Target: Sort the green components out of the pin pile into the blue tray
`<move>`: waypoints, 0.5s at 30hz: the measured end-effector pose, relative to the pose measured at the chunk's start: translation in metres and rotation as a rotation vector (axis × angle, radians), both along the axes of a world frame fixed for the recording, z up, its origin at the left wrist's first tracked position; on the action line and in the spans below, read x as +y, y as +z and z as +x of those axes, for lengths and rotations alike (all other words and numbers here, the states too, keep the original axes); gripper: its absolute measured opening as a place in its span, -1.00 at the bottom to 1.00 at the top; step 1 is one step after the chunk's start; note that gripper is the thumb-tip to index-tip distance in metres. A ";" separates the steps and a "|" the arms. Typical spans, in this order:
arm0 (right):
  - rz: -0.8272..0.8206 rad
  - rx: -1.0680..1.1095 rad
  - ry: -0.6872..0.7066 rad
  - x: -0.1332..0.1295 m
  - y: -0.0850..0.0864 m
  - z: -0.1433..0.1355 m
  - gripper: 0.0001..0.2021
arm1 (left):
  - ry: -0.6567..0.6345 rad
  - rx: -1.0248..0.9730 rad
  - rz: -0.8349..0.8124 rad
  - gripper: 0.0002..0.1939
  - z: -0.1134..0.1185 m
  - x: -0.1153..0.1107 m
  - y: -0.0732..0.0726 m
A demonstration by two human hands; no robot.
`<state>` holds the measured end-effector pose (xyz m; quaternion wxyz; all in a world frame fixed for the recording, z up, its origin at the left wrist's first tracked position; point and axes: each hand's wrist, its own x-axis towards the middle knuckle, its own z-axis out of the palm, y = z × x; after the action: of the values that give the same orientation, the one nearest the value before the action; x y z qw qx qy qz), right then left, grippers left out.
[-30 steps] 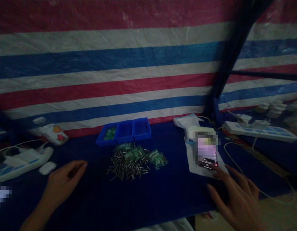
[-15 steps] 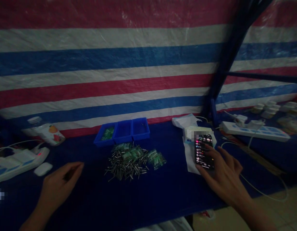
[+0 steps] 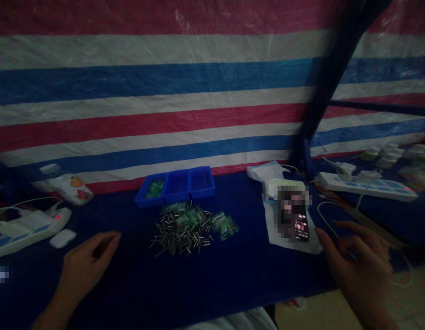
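Two bare hands are over the dark blue table (image 3: 233, 284). Half a second ago the right hand (image 3: 361, 270) lay on the phone (image 3: 300, 220); now it has drawn back to about four o'clock of it, fingers spread, its grip apart and holding nothing. The phone lies lit on white paper (image 3: 311, 247). The left hand (image 3: 83, 266) stays resting loosely curled at eight o'clock of the metal pins (image 3: 178, 238), clear of them.

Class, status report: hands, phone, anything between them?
Left hand empty, resting on table. Right hand open beside phone, not touching. Nothing between.
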<state>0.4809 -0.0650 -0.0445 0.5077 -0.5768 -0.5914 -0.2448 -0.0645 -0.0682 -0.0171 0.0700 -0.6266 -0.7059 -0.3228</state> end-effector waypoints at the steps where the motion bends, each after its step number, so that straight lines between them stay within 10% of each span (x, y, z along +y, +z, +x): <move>1: 0.009 0.007 0.002 0.000 0.000 0.000 -0.52 | 0.001 -0.001 0.000 -0.67 -0.001 0.000 -0.001; 15: -0.186 0.219 0.049 -0.001 -0.017 0.019 -0.41 | 0.002 0.008 0.010 -0.67 0.004 -0.001 0.000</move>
<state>0.4999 -0.0663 -0.0616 0.5193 -0.6299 -0.5665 -0.1123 -0.0610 -0.0694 -0.0174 0.0766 -0.6267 -0.7047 -0.3237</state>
